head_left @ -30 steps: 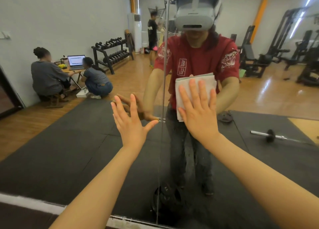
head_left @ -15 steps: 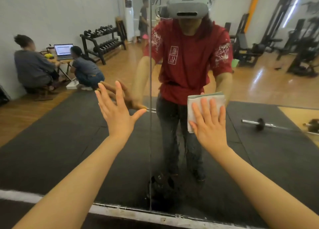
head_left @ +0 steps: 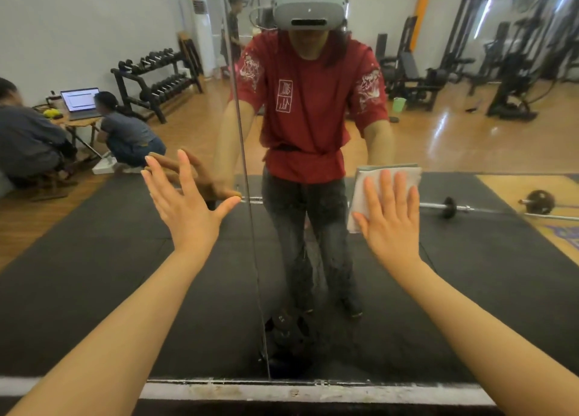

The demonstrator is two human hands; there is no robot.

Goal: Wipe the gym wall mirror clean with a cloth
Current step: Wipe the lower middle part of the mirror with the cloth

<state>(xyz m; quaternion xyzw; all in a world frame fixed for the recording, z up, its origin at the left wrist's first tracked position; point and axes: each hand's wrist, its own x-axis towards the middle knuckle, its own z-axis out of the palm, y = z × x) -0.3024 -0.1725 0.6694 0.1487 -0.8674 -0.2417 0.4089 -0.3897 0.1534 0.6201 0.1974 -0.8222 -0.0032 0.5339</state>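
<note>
In the head view, a folded white cloth [head_left: 384, 184] is pressed flat against the mirror [head_left: 470, 274] by the right hand [head_left: 390, 221], fingers straight and spread, at about three o'clock from the panel seam [head_left: 250, 227]. The left hand [head_left: 185, 209] is laid flat on the glass at nine o'clock, released, holding nothing. The cloth is judged light, soft and limp, likely to bunch or slide; it is best held under a broad palm. The glass is judged rigid, slick and breakable.
</note>
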